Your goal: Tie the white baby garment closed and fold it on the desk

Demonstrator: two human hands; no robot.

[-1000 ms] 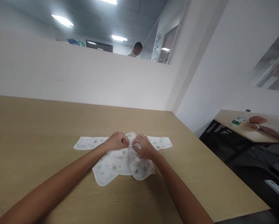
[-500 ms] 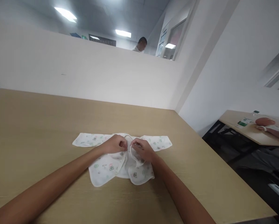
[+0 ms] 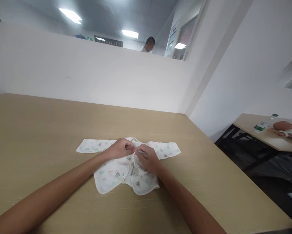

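Left hand point(image 3: 120, 148) and right hand point(image 3: 147, 157) meeting at lower centre of the frame, both curled nearly closed, fingertips pinching the front edges of one small white baby shirt point(image 3: 111, 170) where the two flaps come together near the collar. Knuckles almost touching each other above the cloth. One garment only, spread flat on a light wooden table point(image 3: 38, 130), printed with small pastel figures; two short sleeves stretched out, one toward the left of the frame and one toward the right, two rounded front flaps hanging toward the lower edge. Two bare forearms running in from the bottom corners. Behind the table, a low white partition point(image 3: 87, 71) across the middle of the frame, with one person's head point(image 3: 150, 44) showing just above it at upper centre. Three lit ceiling panels point(image 3: 70, 14) overhead at upper left and centre. At the far right, a second wooden table point(image 3: 265, 138) well apart from the first, carrying one bottle with a green label point(image 3: 261, 125) and a reddish rounded object point(image 3: 284, 125) too blurred to identify.
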